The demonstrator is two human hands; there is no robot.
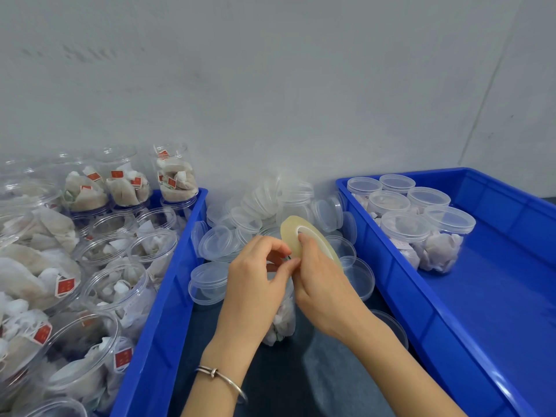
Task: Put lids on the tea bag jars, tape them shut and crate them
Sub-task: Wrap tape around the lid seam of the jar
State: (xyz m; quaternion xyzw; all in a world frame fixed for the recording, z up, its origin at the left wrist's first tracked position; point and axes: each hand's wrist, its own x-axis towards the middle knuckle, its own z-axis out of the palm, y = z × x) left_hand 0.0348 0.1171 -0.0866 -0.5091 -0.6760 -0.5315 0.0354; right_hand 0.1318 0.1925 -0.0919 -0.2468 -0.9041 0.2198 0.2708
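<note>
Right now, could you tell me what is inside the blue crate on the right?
The blue crate holds seven lidded jars clustered at its far left corner, tea bags visible through their walls. The rest shows bare blue floor. Whether tape seals their lids is too fine to see.

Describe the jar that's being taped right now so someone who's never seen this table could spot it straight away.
Two blue crates flank a dark strip of table: the left crate and the right crate. The jar stands upright in that strip, before the pile of loose lids. It alone sits outside a crate, under both hands, the right hand holding the tape roll.
</note>
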